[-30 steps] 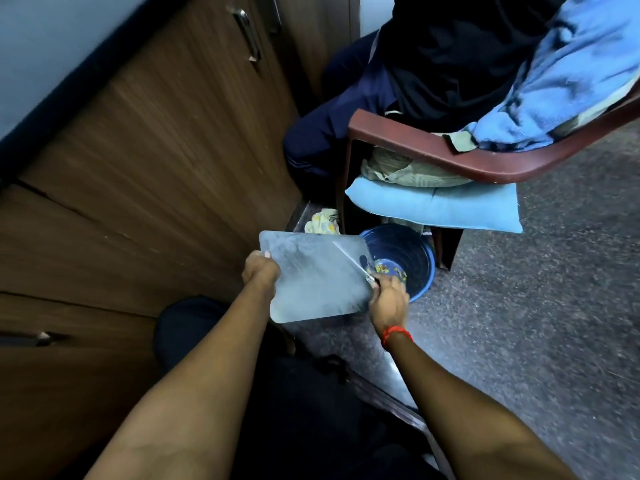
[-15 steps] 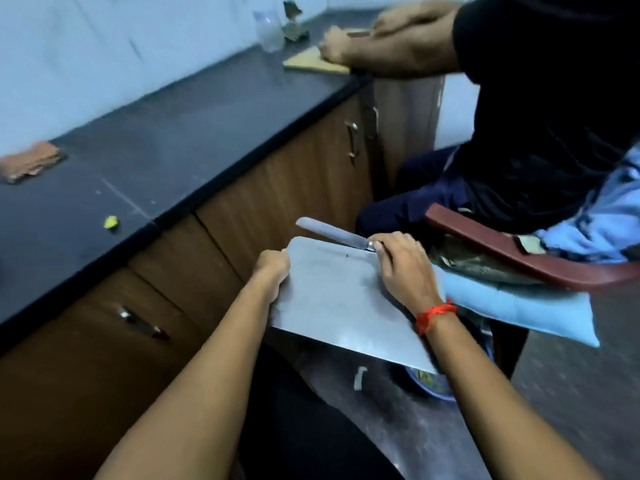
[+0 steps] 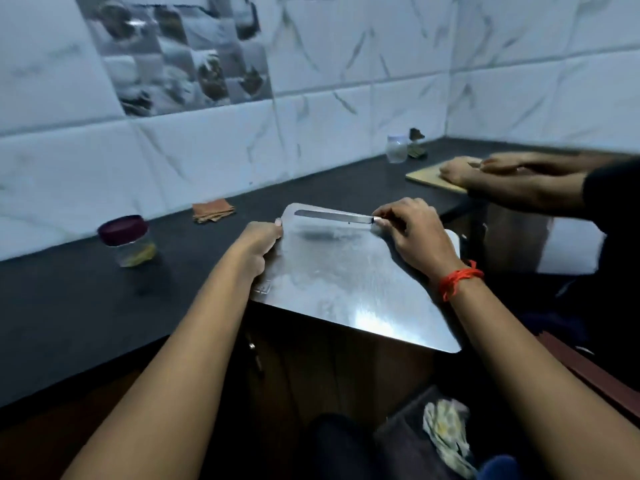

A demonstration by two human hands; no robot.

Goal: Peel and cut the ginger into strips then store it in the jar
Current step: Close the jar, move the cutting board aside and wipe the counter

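Both hands are busy at the counter's edge: the left hand (image 3: 258, 242) grips the side rim of a steel board (image 3: 346, 289), and the right hand (image 3: 412, 233) pinches a knife (image 3: 332, 216) by the handle, blade flat across the board's far end. Further left, the maroon-lidded jar (image 3: 126, 242) stands on the dark counter (image 3: 69, 306), yellowish bits inside. Beyond it, a brown cloth (image 3: 213, 210) lies by the wall.

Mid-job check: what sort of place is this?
Probably a home kitchen: a dark counter backed by marble-look wall tiles, a lidded jar on it, and a steel cutting board with a knife.
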